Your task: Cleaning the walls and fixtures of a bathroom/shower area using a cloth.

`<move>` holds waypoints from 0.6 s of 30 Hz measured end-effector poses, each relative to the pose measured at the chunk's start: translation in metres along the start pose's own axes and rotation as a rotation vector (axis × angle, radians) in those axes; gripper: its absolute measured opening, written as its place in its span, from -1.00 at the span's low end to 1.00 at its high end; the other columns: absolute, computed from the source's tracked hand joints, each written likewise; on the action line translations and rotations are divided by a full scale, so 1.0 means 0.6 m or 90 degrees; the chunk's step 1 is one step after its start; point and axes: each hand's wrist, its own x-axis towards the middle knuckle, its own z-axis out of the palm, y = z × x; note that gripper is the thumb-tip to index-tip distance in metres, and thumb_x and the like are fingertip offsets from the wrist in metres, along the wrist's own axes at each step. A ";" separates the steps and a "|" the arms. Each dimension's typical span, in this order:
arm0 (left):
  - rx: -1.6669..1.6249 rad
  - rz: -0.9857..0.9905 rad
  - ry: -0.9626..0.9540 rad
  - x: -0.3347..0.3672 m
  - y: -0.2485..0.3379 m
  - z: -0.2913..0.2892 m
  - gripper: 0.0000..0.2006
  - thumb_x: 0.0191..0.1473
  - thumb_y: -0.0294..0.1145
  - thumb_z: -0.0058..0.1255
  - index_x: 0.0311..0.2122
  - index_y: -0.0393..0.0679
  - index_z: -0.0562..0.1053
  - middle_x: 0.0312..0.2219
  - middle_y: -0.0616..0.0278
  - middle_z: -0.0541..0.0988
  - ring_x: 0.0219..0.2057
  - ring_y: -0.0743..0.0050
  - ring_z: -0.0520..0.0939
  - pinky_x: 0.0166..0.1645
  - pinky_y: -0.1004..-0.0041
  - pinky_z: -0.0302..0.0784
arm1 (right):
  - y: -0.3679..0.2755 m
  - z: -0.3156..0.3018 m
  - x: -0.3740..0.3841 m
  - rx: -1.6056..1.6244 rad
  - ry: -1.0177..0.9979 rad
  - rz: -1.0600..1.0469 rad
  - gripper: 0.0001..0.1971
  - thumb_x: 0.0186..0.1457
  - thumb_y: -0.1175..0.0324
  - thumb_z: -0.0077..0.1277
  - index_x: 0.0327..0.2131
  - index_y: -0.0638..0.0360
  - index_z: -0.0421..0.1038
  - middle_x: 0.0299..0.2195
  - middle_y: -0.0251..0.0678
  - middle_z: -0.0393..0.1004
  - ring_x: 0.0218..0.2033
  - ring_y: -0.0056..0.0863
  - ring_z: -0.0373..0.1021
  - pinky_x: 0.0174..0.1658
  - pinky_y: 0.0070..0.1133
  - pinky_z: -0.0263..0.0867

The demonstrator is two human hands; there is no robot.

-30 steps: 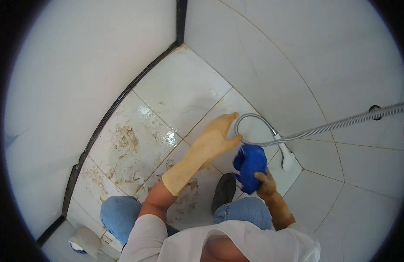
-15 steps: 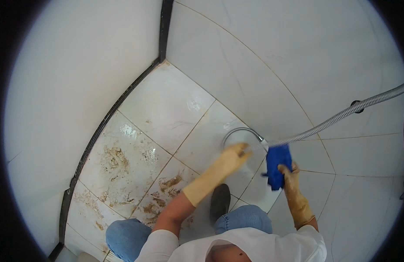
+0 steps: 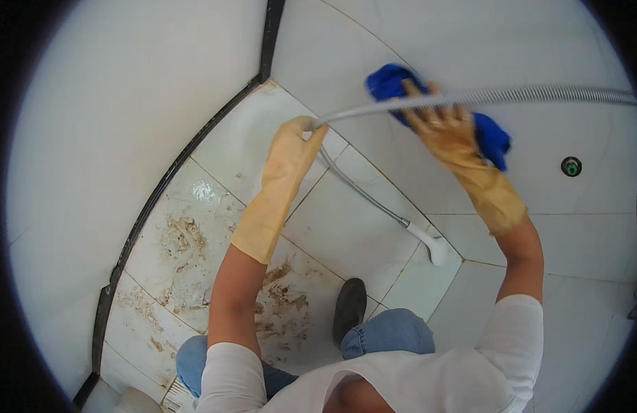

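Note:
My left hand (image 3: 294, 144), in a yellow rubber glove, is closed round the silver flexible shower hose (image 3: 525, 94) and holds it up off the floor. From that hand the hose arches right, passing in front of my other hand, while its other end drops to a white shower head (image 3: 434, 248) lying on the tiles near the wall. My right hand (image 3: 446, 131), in a stained yellow glove, holds a bunched blue cloth (image 3: 494, 141) against the tiled wall. Its fingers are spread, with cloth showing on both sides of the hand; the palm is hidden.
Brown dirt (image 3: 184, 241) is smeared over the wet floor tiles at the left, below a dark strip (image 3: 174, 165) along the left wall. A dark shoe (image 3: 351, 310) stands near my knees. On the right wall sits a round fitting (image 3: 571, 166); a floor drain (image 3: 177, 397) lies lower left.
My left hand has moved up and left, pulling the hose with it. My right hand has moved up to the wall with the cloth, which is now spread wider. The shower head now shows on the floor.

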 end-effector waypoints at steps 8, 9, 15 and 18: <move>-0.231 -0.171 -0.042 -0.016 -0.024 0.024 -0.51 0.16 -0.13 0.11 0.01 -0.37 0.45 -0.26 0.14 0.63 -0.35 0.45 0.67 -0.17 0.48 0.57 | -0.321 0.226 0.015 0.044 -0.178 -0.177 -0.56 0.19 0.22 -0.09 0.11 0.13 0.42 0.12 -0.14 0.38 0.00 -0.08 0.31 -0.12 -0.11 0.33; -0.390 -0.180 -0.041 -0.009 -0.006 0.056 -0.50 0.17 -0.15 0.11 0.04 -0.40 0.42 -0.25 0.14 0.62 -0.34 0.44 0.68 -0.15 0.50 0.60 | -0.318 0.271 -0.091 0.045 -0.287 -0.170 -0.55 0.19 0.21 -0.09 0.09 0.21 0.42 0.09 -0.06 0.38 -0.01 -0.05 0.31 -0.12 -0.08 0.32; -0.382 -0.163 -0.081 -0.029 -0.035 -0.022 -0.50 0.18 -0.19 0.11 0.06 -0.42 0.38 -0.25 0.13 0.61 -0.32 0.44 0.69 -0.15 0.53 0.61 | -0.189 0.052 -0.277 0.572 -0.361 -0.010 -0.85 0.17 0.31 -0.06 -0.40 0.10 0.47 -0.48 -0.23 0.40 -0.42 -0.28 0.39 -0.30 -0.38 0.36; -0.293 -0.162 -0.095 -0.047 -0.056 -0.007 -0.49 0.17 -0.18 0.13 0.06 -0.40 0.39 -0.24 0.16 0.61 -0.29 0.44 0.68 -0.11 0.54 0.58 | -0.140 -0.031 -0.204 0.742 -0.535 0.240 -0.81 0.16 0.38 -0.08 -0.52 -0.04 0.48 -0.59 -0.29 0.40 -0.50 -0.34 0.41 -0.37 -0.48 0.34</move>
